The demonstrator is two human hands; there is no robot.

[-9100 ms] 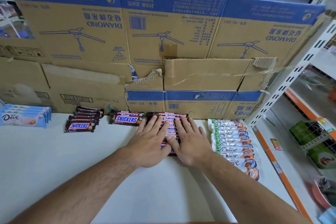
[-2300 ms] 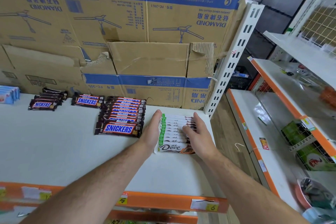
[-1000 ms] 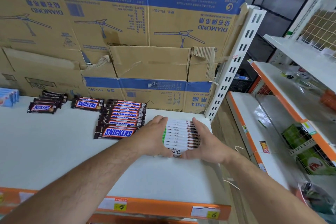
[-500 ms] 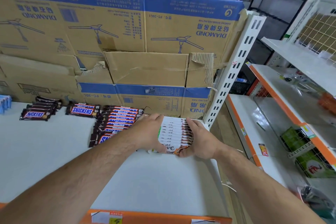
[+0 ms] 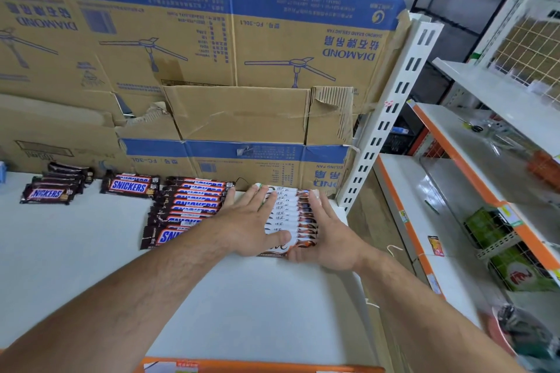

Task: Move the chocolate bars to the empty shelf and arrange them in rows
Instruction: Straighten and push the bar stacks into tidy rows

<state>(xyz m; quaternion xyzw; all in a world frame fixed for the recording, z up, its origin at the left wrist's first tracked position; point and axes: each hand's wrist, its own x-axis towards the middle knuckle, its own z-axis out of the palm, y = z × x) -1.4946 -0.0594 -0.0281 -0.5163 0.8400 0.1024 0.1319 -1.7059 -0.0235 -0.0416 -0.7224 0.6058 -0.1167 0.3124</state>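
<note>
At the right rear corner of the white shelf (image 5: 91,266), the Dove bars (image 5: 291,215) are flanked by the left hand (image 5: 251,227) and right hand (image 5: 330,236), with fingers held straight and flat. The row is hemmed in by the Snickers row (image 5: 188,206), the cardboard boxes (image 5: 242,112) and the slotted upright (image 5: 391,112).

Three Snickers groups (image 5: 188,206); one Dove row (image 5: 289,210); two hands (image 5: 250,222).

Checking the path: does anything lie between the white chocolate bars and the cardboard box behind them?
Nothing visible. The white chocolate bars reach almost to the cardboard box; left hand and right hand rest on them.
</note>
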